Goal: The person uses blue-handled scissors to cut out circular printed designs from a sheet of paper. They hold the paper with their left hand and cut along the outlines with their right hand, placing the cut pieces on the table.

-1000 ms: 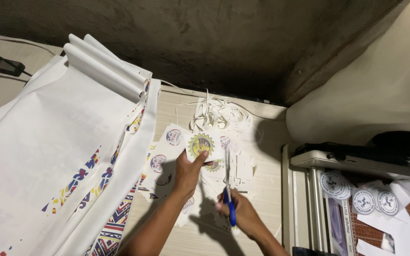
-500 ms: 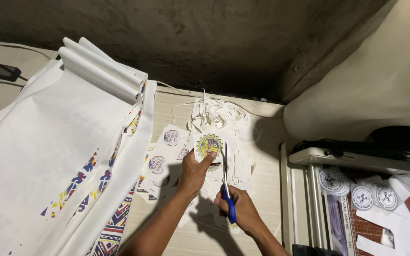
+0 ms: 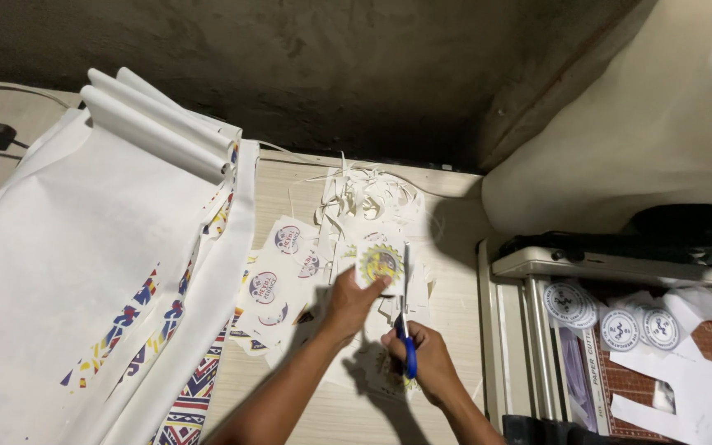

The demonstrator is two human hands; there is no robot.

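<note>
White paper dominates: long printed sheets (image 3: 84, 272) cover the left half of the wooden table (image 3: 455, 305), their far ends rolled up near the dark wall, with strips of blue, red and yellow pattern running along their right edges. Against the picture half a second back, the view has shifted only slightly, the sheets and scraps lie as they did, and the scissors stand a little more upright beside the round piece, which sits at much the same spot.

At the right a pale cloth bundle (image 3: 636, 140) is cut off by the frame edge; below it a paper cutter (image 3: 529, 330) with a reddish grid mat holds round white labels with dark print (image 3: 620, 328) and white offcuts. Its lower end runs out of the picture.

In the middle of the table lies a spread of cut stickers (image 3: 278, 280) (rounded shapes with blue and red print, overlapping), and behind them a tangle of thin white trimmings (image 3: 372, 194).

The left hand (image 3: 348, 305) pinches a round yellow and blue sticker (image 3: 381, 264) by its lower edge, thumb and fingers closed on it, held just above the pile. The right hand (image 3: 426, 358) is closed through the blue handles of the scissors (image 3: 405, 305); the blades point away from the person, just right of the sticker, and how far apart they stand is hard to make out. What lies beneath the hands is hidden in their shadow
</note>
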